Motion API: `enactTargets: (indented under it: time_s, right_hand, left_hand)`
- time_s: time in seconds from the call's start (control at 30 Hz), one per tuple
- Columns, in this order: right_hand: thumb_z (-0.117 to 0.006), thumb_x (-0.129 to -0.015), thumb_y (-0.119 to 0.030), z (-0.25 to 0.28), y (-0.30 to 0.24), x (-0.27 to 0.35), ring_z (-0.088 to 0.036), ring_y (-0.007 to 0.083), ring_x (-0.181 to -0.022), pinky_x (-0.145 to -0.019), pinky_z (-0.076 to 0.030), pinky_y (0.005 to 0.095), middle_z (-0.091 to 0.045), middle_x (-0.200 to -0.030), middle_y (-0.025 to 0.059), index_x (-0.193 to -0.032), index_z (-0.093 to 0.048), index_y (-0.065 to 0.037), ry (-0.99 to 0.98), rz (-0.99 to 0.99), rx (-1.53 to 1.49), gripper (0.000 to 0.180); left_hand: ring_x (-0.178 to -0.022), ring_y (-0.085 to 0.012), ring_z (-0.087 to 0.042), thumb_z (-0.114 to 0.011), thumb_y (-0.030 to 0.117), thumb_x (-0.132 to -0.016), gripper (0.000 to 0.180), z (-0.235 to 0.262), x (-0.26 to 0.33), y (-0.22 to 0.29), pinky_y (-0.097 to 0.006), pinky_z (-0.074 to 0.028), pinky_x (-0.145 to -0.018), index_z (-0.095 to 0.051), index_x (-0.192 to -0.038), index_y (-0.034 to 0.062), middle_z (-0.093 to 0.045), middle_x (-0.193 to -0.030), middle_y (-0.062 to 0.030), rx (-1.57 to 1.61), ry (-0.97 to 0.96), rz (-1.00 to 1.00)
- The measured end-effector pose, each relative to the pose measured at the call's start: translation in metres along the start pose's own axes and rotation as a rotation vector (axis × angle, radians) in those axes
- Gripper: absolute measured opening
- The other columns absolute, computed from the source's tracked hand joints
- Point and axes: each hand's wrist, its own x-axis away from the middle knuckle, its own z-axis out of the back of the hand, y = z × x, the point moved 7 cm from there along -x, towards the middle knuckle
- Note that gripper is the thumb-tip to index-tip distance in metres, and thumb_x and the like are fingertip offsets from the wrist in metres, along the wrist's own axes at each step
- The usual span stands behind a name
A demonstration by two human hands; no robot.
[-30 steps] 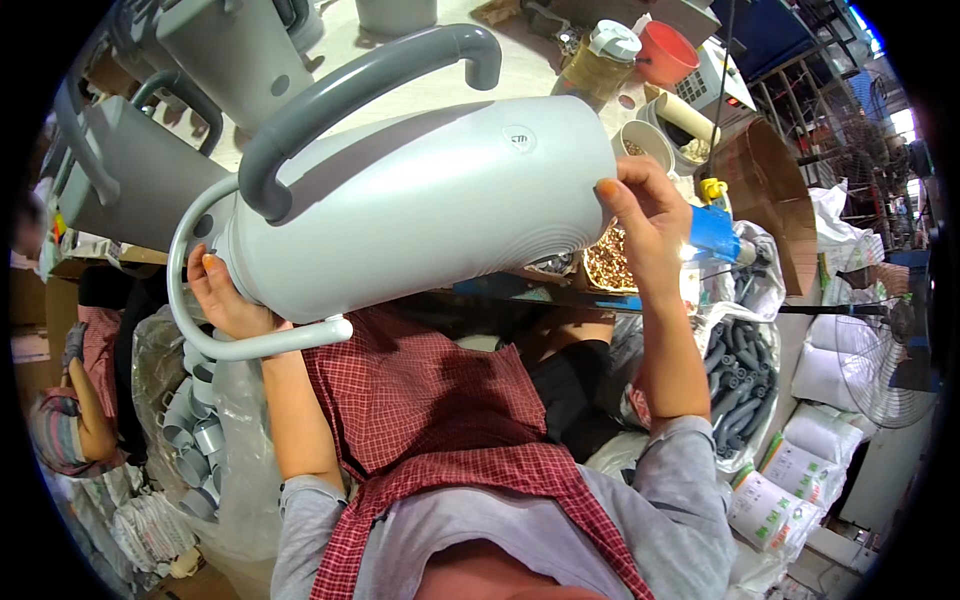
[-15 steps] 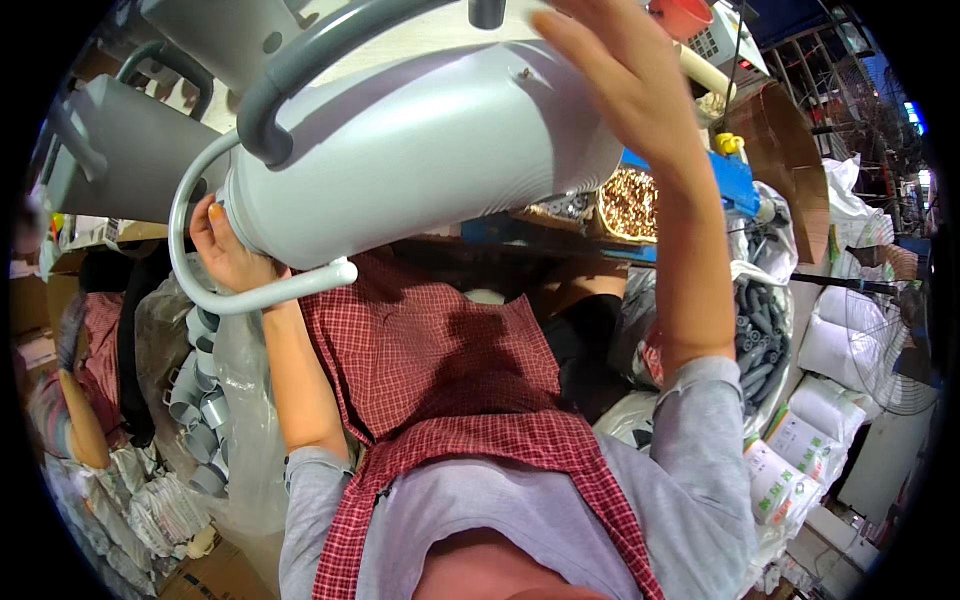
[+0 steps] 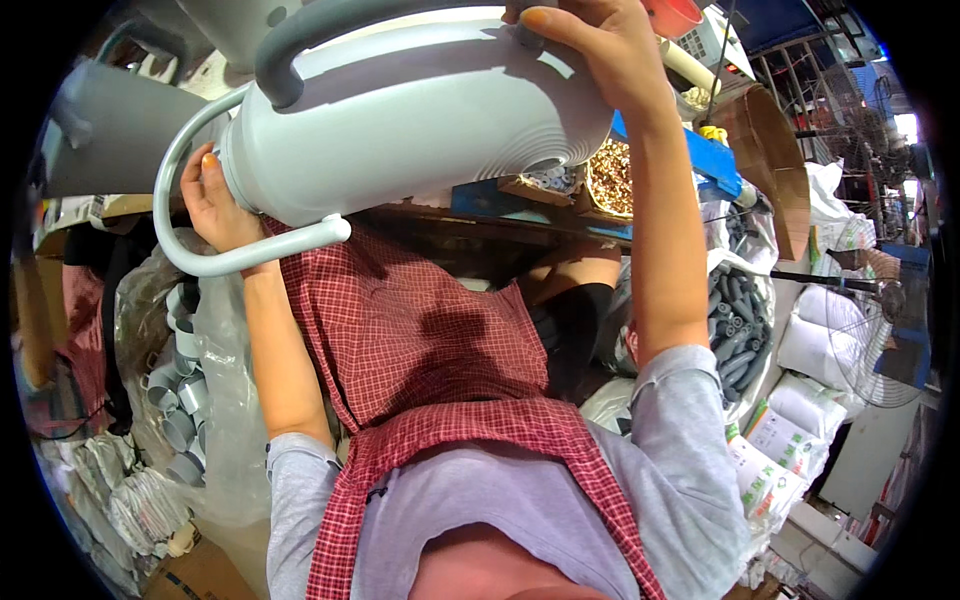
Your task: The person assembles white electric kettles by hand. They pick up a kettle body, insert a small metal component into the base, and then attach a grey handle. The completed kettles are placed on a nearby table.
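A light grey plastic tank (image 3: 420,120) lies tilted on its side in front of me, its ringed base toward the right. A dark grey curved handle (image 3: 350,22) arches along its upper side, with its far end by the tank's base. At the left end, a light grey tube (image 3: 185,215) bends in a loop around my left wrist. My left hand (image 3: 222,205) is at the narrow left end, its fingers partly hidden behind the rim. My right hand (image 3: 605,50) closes on the handle's right end, its thumb pressed over it.
More grey tanks (image 3: 130,130) stand at the left. Boxes of copper-coloured small parts (image 3: 610,180) and grey washers lie on the bench beyond. Bags of grey rings (image 3: 180,400) and dark grey tubes (image 3: 740,320) flank me. A fan (image 3: 860,350) stands at the right.
My right hand, apart from the handle before, now grips its right end. That handle end has come down against the tank, which has turned slightly so more of its base shows.
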Motion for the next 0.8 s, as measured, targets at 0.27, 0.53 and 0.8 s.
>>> enactTargets:
  time_s: [0.27,0.53,0.8]
  right_hand:
    - [-0.066,-0.086,-0.008,0.0,-0.009,0.009,-0.061,0.0109,-0.089,-0.079,-0.049,0.0244,-0.066,-0.099,0.0068,-0.119,-0.06,0.003,0.029,0.201,0.489,0.035]
    - [-0.069,-0.08,-0.011,0.001,-0.012,0.02,-0.065,0.015,-0.089,-0.083,-0.048,0.028,-0.071,-0.096,0.0096,-0.111,-0.066,-0.001,0.232,0.152,0.636,0.033]
    - [-0.065,-0.083,-0.003,-0.004,-0.006,0.026,-0.065,0.013,-0.089,-0.083,-0.049,0.0273,-0.07,-0.095,0.008,-0.115,-0.063,0.002,0.265,0.092,0.542,0.032]
  left_hand:
    - [-0.092,-0.0136,-0.057,-0.054,0.016,-0.096,0.021,0.004,0.005,0.0,-0.026,-0.048,-0.082,-0.056,-0.11,0.0,-0.06,-0.107,-0.0086,-0.072,0.066,0.042]
    - [-0.095,-0.0124,-0.056,-0.054,0.016,-0.097,0.021,-0.001,0.011,0.011,-0.027,-0.045,-0.087,-0.056,-0.112,0.0021,-0.059,-0.108,-0.0064,-0.123,0.015,-0.022]
    - [-0.102,-0.0149,-0.053,-0.05,0.015,-0.097,0.021,0.001,0.019,0.009,-0.029,-0.04,-0.094,-0.055,-0.112,0.001,-0.058,-0.111,-0.0095,-0.052,-0.008,0.101]
